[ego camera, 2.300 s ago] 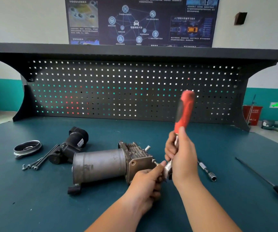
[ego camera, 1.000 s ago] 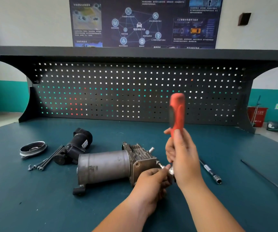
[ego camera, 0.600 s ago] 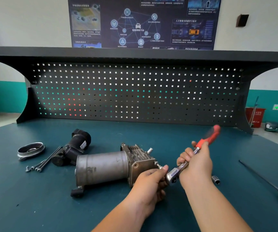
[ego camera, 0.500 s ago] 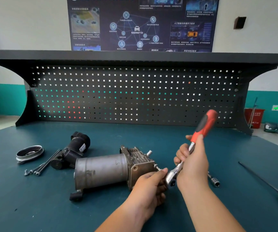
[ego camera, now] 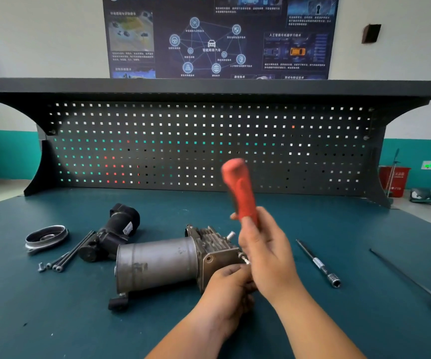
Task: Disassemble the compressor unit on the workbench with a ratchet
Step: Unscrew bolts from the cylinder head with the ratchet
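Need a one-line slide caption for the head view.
Right hand grips the red-handled ratchet near upright; left hand curls at the bolted end of the grey cylindrical compressor unit on the teal workbench.

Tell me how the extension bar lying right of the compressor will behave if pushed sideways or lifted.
The extension bar is a slim round metal rod lying flat on the workbench, so a sideways push would probably roll it. Its socket end looks thicker, so it may swing in an arc. It looks rigid, likely lifting without flexing.
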Available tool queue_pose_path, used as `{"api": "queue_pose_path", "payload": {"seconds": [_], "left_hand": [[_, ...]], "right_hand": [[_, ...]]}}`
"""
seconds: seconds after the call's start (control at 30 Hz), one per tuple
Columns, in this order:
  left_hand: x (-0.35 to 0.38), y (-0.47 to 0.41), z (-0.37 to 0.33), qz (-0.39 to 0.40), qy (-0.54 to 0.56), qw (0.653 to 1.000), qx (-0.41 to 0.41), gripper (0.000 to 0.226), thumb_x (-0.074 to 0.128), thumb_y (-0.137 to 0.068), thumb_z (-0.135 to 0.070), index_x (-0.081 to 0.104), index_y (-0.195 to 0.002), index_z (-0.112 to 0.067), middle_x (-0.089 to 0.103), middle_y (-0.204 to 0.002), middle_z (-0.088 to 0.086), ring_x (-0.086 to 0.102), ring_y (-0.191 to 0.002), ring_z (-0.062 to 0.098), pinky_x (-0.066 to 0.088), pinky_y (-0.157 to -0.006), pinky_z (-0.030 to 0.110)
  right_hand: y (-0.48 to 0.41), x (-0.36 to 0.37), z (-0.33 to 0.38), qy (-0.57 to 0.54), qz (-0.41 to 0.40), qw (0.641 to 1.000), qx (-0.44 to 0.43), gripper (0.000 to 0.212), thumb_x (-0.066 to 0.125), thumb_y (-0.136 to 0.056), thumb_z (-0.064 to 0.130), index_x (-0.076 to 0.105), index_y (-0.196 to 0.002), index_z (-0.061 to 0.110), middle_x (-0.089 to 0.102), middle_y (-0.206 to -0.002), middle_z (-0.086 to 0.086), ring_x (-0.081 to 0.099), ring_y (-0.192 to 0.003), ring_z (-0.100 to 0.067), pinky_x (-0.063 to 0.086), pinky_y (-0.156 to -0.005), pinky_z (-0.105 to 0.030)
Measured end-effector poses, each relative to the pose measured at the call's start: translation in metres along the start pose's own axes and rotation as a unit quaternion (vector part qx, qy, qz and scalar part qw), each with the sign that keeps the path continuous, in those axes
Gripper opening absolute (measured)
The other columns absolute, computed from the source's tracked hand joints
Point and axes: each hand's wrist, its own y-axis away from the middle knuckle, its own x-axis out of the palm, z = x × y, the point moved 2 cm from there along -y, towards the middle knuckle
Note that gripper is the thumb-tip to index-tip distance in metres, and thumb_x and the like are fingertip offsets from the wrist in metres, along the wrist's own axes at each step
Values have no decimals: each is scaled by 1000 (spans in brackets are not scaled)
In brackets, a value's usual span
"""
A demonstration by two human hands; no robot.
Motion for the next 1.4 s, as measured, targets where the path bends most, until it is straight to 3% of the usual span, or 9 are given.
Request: {"api": "queue_pose_path", "payload": {"seconds": [0.13,0.27,0.33,0.53,0.67,0.87,1.07,1.27,1.4], "left_hand": [[0,-3,1,3,11,1000,-11,45,58,-91,-15,61,-46,-15,51,-47,-5,41,-37,2,29,-38,13],[0,-4,1,-5,36,999,-21,43,60,-90,-20,67,-48,-17,53,-54,-3,43,-43,2,30,-40,13],[1,-5,1,-6,42,999,-26,44,60,-90,-20,68,-47,-18,55,-54,-4,45,-47,3,30,-40,14],[1,0,-2,-27,34,998,-55,36,66,-85,-25,52,-52,-20,45,-49,-5,41,-43,7,31,-40,15],[1,0,0,-17,12,998,-52,38,64,-86,-26,55,-51,-19,46,-50,-4,40,-44,7,30,-41,16],[-1,1,-3,-3,-12,1000,9,28,49,-93,-19,63,-68,-15,63,-58,-5,60,-57,10,45,-55,24],[-2,-3,0,-25,1,999,-24,40,56,-92,-10,58,-52,-15,47,-50,0,39,-40,6,32,-42,15],[0,-7,4,-17,38,999,-30,44,59,-91,-19,70,-48,-17,49,-48,-6,42,-40,1,34,-41,14],[0,-6,2,-20,51,998,-37,40,62,-88,-18,65,-49,-15,47,-47,-5,44,-40,4,34,-41,16]], "right_hand": [[-10,-17,-9,-113,-209,963,127,26,45,-97,37,53,-81,18,30,-46,12,24,-40,-4,23,-40,-18],[-10,-41,-29,-333,-407,791,313,35,43,-94,48,46,-72,20,24,-38,10,20,-30,-6,19,-35,-12],[-9,-44,-35,-360,-430,758,335,38,43,-95,50,45,-72,20,25,-36,10,21,-28,-7,20,-35,-9],[-14,-29,-20,-213,-330,900,191,27,38,-98,38,49,-79,22,27,-44,12,24,-37,-6,25,-37,-18],[-5,-10,-6,-73,-121,990,18,23,44,-91,40,57,-86,22,36,-50,12,29,-45,-3,27,-44,-19],[7,6,1,128,166,972,-107,9,51,-85,41,56,-92,39,51,-65,13,47,-61,-5,37,-60,-23],[-2,-8,-5,-94,-99,989,49,22,49,-88,38,56,-85,17,38,-49,12,30,-44,-2,25,-45,-16],[-7,-43,-36,-364,-418,765,328,35,41,-95,45,43,-70,21,23,-37,10,20,-29,-7,19,-38,-17],[-10,-39,-34,-327,-384,817,279,31,40,-96,42,45,-73,22,25,-40,10,21,-32,-7,21,-38,-17]]}}
